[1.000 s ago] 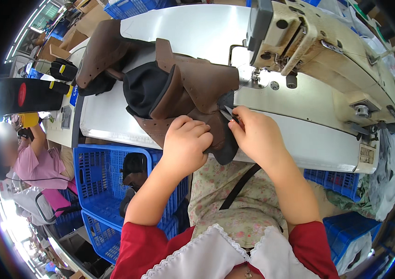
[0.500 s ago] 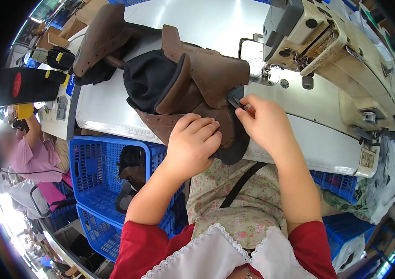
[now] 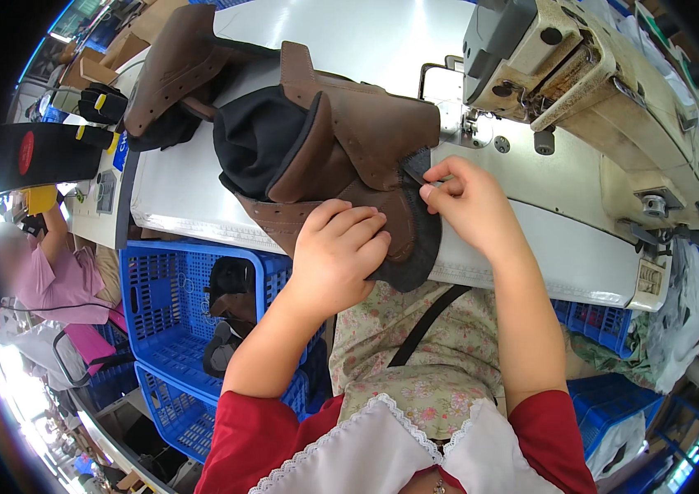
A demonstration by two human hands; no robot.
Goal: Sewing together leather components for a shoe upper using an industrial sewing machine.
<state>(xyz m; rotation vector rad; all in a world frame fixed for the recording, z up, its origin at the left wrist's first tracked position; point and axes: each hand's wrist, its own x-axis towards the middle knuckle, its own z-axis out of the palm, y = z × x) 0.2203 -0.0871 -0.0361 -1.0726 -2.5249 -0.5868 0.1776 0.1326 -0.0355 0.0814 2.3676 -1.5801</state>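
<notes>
A brown leather shoe upper (image 3: 382, 136) with a black fabric lining (image 3: 254, 144) lies on the sewing table, its dark edge overhanging the front. My left hand (image 3: 341, 251) presses on its near part, with the fingers curled over the leather. At the upper's right side my right hand (image 3: 466, 202) is closed in a pinch beside a dark grey flap (image 3: 416, 165). A small pointed tool shows only slightly at the fingertips; most of it is hidden in the hand. Another brown upper (image 3: 172, 70) lies at the left, close to the first.
The sewing machine (image 3: 588, 90) stands at the right, its needle area just beyond the upper. Blue baskets (image 3: 189, 247) stand below the table's left front, with dark shoe parts inside. Another person in a pink shirt (image 3: 65, 276) is at the far left.
The upper has shifted slightly left. My right hand has tilted and moved a little right, and the dark tip that stuck out from its fingers is now mostly hidden.
</notes>
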